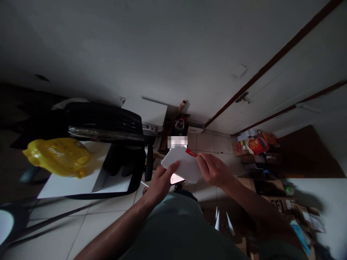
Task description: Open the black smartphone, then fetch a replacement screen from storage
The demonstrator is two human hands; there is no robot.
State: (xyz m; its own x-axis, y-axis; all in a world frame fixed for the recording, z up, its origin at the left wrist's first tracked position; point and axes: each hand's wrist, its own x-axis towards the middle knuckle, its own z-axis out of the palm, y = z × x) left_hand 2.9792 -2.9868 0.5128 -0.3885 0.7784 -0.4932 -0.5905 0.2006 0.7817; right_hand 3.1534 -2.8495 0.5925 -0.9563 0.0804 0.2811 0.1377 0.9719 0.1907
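Observation:
My left hand [159,181] grips a flat white piece with rounded corners [180,162], its thumb lying on top. A short red strip [191,152] sticks out along the upper right edge of that piece. The fingers of my right hand [210,168] are pinched together at the strip's right end, against the white piece's side. Just below the piece a lit, pinkish-white screen [176,178] shows, partly covered by it. Pixelation hides what lies at the piece's top edge.
To the left stands a black chair [108,119] with a yellow plastic item [58,156] and a white box on it. A white printer-like machine [146,113] is against the wall. Cardboard boxes [279,204] are piled at right, below a door handle [243,97]. Tiled floor [108,216] lies below.

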